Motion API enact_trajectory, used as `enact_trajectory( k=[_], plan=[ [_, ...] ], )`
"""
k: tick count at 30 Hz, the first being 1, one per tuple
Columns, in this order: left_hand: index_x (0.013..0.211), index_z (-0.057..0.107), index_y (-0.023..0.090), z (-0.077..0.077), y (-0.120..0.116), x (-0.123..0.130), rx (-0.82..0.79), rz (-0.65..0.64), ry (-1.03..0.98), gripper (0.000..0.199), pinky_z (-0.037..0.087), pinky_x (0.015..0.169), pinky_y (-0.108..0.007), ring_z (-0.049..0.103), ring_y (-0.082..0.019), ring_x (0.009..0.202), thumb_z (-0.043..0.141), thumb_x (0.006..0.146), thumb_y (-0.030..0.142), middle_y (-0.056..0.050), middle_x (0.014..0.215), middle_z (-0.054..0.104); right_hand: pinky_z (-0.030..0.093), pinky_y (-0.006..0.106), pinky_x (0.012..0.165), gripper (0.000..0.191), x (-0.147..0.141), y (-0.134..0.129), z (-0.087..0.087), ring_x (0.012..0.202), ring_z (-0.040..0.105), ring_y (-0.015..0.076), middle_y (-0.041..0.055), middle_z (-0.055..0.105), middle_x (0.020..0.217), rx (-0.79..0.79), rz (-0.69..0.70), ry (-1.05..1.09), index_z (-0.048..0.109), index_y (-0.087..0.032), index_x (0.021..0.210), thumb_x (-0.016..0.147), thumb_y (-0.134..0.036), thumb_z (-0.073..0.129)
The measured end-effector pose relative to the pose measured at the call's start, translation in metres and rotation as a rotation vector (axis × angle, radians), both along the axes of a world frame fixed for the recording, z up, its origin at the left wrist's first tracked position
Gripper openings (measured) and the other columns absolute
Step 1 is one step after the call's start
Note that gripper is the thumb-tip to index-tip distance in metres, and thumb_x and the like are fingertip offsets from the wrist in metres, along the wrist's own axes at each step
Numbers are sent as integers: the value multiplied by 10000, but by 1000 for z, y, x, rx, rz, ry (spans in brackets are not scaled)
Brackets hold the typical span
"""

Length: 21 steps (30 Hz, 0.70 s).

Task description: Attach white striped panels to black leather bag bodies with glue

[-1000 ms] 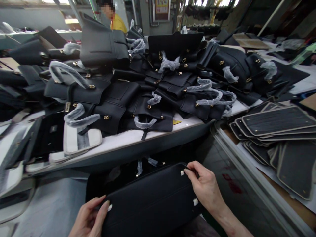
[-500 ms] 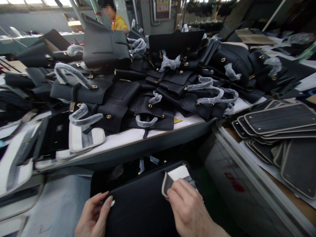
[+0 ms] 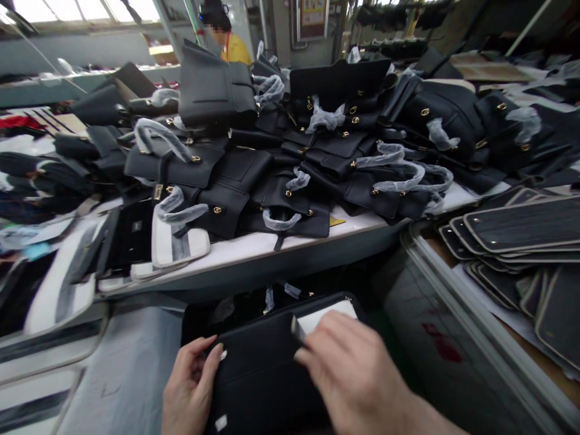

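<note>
A black leather piece [image 3: 267, 374] lies low in the middle of the head view, with small white patches near its left side. My left hand [image 3: 193, 380] pinches its left edge between thumb and fingers, beside the upper patch. On the right, my right hand [image 3: 348, 362] is closed on a white and grey panel [image 3: 328, 315] lying over the black piece's upper right part. That hand is slightly blurred, and it covers much of the panel.
Black handbags [image 3: 244, 169] with wrapped handles are heaped on a table [image 3: 244, 257] ahead. Dark panels [image 3: 525, 223] are stacked at the right, white panels [image 3: 67, 284] at the left. A person [image 3: 235, 48] in yellow is behind the heap.
The view has shifted, so the scene sits farther right. My right hand has moved over more of the panel, whose turned-up corner looks narrower. A lower white patch now shows on the black piece.
</note>
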<state>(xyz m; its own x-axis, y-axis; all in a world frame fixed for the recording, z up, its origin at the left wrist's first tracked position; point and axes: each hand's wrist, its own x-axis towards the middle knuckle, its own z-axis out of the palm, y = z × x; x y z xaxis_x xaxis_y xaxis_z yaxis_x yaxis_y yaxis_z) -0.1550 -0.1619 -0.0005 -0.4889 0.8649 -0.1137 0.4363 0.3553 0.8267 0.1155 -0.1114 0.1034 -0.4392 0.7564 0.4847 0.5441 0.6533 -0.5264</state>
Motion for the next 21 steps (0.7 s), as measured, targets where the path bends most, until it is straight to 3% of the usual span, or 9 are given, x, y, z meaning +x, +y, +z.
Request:
enact_trajectory(
  k=[3,6,8,12,21],
  plan=[
    [1017,616,192,-1,0,0,-2,9,-22,586,496,708,-338,645,-234,757,657,679,668,-64,917,680,381,261,619,245,49,23,-1,644,500,129,5,548,691,-347,-215,80,590,-172,737,955,-233,498],
    [1006,624,190,-2,0,0,-13,37,-24,617,495,675,-333,633,-217,695,664,647,690,-60,905,678,383,239,596,302,74,28,-27,637,515,124,-20,550,664,-669,-350,164,602,-187,697,925,-378,554],
    [1007,629,188,-2,0,0,-18,51,-25,642,489,637,-322,620,-201,651,669,627,703,-55,889,675,387,238,598,312,77,27,-47,653,522,134,-21,559,665,-774,-420,219,621,-188,702,900,-424,570],
    [1028,624,187,-2,1,-1,-38,46,-64,655,502,634,-313,636,-202,660,686,620,696,-55,900,683,378,241,591,298,74,27,-70,637,516,136,-25,563,647,-791,-514,249,628,-189,703,866,-436,593],
    [1043,625,180,-10,-3,-8,-68,64,-131,674,533,594,-275,665,-210,727,723,609,686,-76,1019,678,343,250,573,319,79,34,-83,608,448,130,-32,485,609,-853,-573,244,555,-187,664,842,-451,590]
  ],
)
